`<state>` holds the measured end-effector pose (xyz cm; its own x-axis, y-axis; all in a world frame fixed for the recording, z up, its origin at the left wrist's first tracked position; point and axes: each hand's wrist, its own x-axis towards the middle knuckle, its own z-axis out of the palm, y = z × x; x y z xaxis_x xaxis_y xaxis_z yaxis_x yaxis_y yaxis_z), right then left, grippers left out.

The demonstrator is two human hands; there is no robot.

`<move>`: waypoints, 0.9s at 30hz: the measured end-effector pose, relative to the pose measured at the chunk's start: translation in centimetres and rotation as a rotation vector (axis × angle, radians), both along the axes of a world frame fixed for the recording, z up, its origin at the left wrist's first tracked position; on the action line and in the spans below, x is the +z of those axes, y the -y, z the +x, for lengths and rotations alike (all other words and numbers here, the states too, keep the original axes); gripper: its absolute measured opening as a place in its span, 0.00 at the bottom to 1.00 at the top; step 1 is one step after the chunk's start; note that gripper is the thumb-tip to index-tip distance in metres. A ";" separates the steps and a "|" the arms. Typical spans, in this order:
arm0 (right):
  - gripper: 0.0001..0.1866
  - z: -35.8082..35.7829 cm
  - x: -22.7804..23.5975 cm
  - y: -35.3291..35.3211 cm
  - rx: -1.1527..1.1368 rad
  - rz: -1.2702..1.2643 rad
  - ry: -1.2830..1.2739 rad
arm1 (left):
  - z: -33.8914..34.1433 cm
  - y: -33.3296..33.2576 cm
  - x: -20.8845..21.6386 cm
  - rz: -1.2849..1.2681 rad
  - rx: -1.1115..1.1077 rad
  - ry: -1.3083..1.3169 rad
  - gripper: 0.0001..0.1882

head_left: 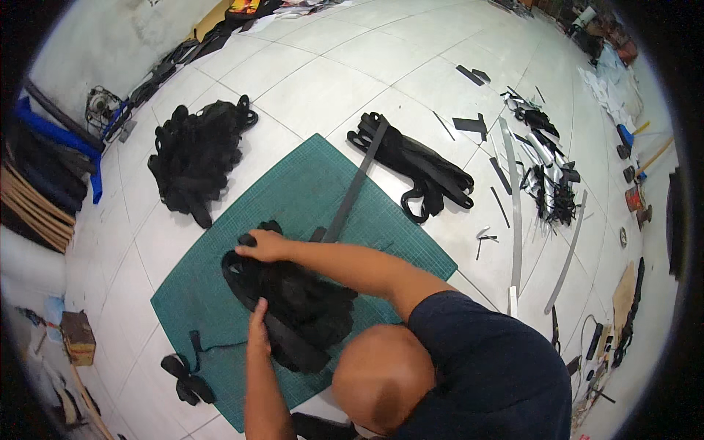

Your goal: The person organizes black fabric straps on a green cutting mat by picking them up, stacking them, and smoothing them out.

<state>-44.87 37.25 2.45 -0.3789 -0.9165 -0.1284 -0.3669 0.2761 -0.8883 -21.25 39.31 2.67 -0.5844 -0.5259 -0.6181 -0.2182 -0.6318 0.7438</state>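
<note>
A bundle of folded black fabric straps [301, 308] lies on a green cutting mat [220, 271]. My right hand [265, 246] reaches across from the right, its fingers closed around looped straps at the bundle's far end. At the bundle's left side is my left hand [258, 323], thumb up against the straps and its other fingers mostly hidden. A long grey flat strip [356, 180], like a ruler, crosses the mat's far corner, one end resting on a second black strap bundle [418, 161]. A narrow black strap [220, 345] trails over the mat's left edge.
Another heap of black straps [198, 158] sits on the tiled floor at far left. Near the left edge lies a small black coil [187, 379]. Black and silver scraps [546, 176] and long grey strips [511, 213] lie at right. A cardboard box [78, 337] stands by the left wall.
</note>
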 end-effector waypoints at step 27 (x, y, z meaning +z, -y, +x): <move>0.09 -7.6 -1.8 -18.8 0.245 -0.295 -0.694 | -8.5 -5.2 -0.8 -1.553 -0.548 0.763 0.36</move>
<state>-52.46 56.01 0.63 -0.0668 -0.9435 0.3246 -0.8838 -0.0950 -0.4580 -29.73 44.50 1.84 -0.7251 -0.6886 0.0071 -0.6777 0.7154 0.1700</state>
